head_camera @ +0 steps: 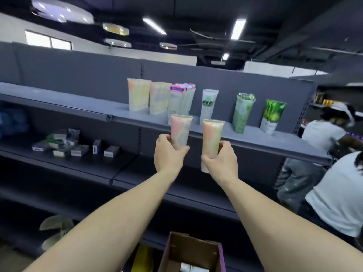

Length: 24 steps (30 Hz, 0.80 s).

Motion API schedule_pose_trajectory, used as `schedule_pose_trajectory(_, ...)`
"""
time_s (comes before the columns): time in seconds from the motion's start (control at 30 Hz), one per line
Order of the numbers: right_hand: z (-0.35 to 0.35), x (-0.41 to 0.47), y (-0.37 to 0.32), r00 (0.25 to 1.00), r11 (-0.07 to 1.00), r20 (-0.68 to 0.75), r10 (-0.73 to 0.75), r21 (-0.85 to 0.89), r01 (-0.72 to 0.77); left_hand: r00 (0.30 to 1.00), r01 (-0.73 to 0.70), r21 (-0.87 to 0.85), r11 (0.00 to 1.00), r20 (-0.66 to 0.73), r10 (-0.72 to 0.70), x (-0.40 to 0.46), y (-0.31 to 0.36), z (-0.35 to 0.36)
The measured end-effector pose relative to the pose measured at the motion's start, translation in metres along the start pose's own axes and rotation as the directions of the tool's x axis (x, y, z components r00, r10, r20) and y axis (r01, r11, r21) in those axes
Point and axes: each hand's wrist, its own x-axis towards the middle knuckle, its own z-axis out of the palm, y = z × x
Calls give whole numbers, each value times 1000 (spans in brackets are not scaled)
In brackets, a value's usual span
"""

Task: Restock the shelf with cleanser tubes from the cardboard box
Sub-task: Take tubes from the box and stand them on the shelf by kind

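Head view: left hand (169, 154) grips one pink cleanser tube (180, 132) upright; right hand (221, 160) grips a second tube (211, 138), both raised before the top shelf (255, 137). Cardboard box (191, 250) sits below, open.

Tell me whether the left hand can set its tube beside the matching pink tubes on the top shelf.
Probably yes. The left hand holds its tube upright just before the shelf; the matching pink tubes stand up and left, with bare shelf beside them.
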Motion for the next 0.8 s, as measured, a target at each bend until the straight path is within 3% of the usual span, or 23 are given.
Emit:
schedule_pose_trajectory(0.47,161,0,-141,992,991,54,-114,75,110,995,-59,53,997,-81,64,119,-50,-146)
schedule_pose_trajectory(0.8,227,53,-171,991,991,-91,-102,80,109,997,-78,30,997,-15,78,209,-68,-145)
